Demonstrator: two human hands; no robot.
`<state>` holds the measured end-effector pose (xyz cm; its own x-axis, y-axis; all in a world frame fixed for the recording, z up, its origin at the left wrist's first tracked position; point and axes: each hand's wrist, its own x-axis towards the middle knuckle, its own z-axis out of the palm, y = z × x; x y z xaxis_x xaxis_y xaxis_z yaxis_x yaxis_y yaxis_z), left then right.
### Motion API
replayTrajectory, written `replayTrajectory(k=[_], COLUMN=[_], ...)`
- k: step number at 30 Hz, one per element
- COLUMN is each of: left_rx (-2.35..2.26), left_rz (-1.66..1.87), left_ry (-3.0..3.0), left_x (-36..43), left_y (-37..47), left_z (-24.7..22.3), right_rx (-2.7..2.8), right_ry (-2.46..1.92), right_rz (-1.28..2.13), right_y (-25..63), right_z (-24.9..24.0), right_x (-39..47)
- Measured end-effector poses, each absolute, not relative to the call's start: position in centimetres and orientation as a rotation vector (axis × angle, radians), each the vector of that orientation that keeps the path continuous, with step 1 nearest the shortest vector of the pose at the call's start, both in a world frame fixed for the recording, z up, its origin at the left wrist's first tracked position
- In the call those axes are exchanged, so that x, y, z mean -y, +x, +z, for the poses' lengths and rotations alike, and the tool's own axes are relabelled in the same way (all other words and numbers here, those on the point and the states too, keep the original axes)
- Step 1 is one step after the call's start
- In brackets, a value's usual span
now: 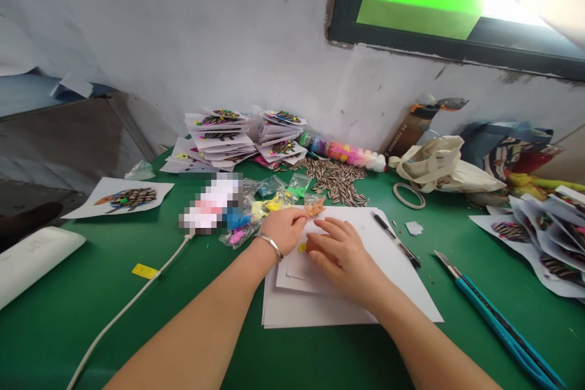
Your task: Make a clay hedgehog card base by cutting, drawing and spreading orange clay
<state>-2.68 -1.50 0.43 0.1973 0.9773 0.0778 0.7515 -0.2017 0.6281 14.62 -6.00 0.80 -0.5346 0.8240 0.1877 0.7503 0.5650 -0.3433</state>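
Note:
My left hand [284,230], with a silver bracelet at the wrist, has its fingers curled together at the edge of a small plastic bag of orange clay [315,207]. My right hand [342,255] is spread over the white paper [320,311], fingers stretched and slightly bent. Beneath its fingertips shows a brownish-orange patch, partly covered. Between the hands, a small yellow dot [302,248] sits on the top sheet. Smaller sheets lie on larger ones. Bags of yellow clay [267,207], blue clay [236,218] and green clay [298,186] lie beyond my left hand.
Striped sunflower seeds [336,180] are heaped behind the paper. A black pen [395,237] rests on its right side. A blue utility knife [498,323], blade showing, lies farther right. Stacked pictures [223,146] stand by the wall. A tape roll [409,195] and white cable [132,304] are nearby.

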Motion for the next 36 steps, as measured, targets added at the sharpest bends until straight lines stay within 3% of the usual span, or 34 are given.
replayTrajectory(k=[36], left_rx=[-1.643], left_rz=[0.658], left_ry=[2.001], left_x=[1.6], left_y=[-2.7], left_z=[0.4], right_rx=[2.57], right_ry=[-1.269], right_rz=[0.226], right_y=[14.5], right_z=[1.6], right_x=[6.7])
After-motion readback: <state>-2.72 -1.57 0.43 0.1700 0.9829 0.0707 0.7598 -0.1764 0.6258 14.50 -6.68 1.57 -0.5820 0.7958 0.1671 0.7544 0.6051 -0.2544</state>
